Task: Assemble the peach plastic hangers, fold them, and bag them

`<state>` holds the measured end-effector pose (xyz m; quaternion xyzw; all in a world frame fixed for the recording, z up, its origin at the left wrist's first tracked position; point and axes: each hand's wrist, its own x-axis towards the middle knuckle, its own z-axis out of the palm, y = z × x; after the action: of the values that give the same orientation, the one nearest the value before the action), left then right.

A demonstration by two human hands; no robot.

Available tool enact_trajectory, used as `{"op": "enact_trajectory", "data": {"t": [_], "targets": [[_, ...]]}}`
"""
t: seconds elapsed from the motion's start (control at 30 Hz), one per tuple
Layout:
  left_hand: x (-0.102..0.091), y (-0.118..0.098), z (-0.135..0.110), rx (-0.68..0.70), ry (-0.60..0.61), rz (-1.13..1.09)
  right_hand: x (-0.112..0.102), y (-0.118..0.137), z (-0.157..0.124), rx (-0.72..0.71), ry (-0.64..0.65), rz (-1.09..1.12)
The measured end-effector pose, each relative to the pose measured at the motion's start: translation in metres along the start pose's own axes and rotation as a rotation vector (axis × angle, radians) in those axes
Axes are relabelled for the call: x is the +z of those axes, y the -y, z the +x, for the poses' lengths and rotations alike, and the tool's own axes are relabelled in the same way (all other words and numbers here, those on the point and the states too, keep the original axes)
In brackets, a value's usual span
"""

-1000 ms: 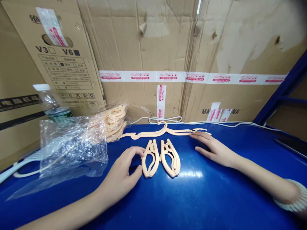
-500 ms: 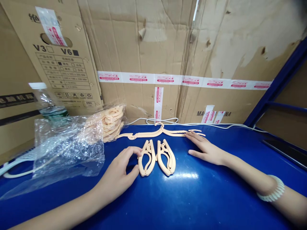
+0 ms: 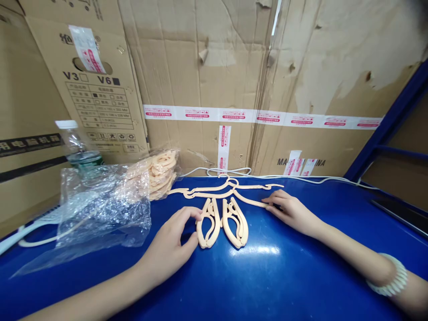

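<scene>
My left hand (image 3: 169, 247) lies on the blue table (image 3: 267, 281), thumb and forefinger curved apart against the left edge of a folded beige hanger (image 3: 207, 225). A second folded hanger (image 3: 236, 223) lies beside it. Behind them lie two unfolded beige hangers (image 3: 200, 192), overlapping. My right hand (image 3: 290, 213), fingers curled, pinches the end of one hanger's right arm (image 3: 250, 202), which slants toward me. A white beaded bracelet (image 3: 389, 276) is on that wrist.
A crumpled clear plastic bag (image 3: 103, 209) lies at left, with a bag of more beige hangers (image 3: 158, 171) and a water bottle (image 3: 78, 147) behind it. White cable (image 3: 301, 178) runs along the back. Cardboard boxes (image 3: 217, 80) wall the rear; a blue post (image 3: 391, 120) stands right.
My right hand went from flat on the rear hanger to curled on its right arm, pulling that arm toward me. My left hand stayed by the folded hanger.
</scene>
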<state>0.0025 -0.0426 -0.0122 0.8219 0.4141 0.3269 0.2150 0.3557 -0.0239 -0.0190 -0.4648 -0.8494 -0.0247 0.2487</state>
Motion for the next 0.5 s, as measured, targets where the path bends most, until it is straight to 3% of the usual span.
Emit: {"op": "enact_trajectory", "data": {"t": [0.23,0.5], "targets": [[0.002,0.001,0.002,0.016,-0.009,0.022,-0.001,0.004,0.0,0.054,-0.043,0.039],[0.002,0.006,0.002,-0.011,-0.048,0.016,-0.009,0.009,-0.003,0.15,-0.225,0.024]]}}
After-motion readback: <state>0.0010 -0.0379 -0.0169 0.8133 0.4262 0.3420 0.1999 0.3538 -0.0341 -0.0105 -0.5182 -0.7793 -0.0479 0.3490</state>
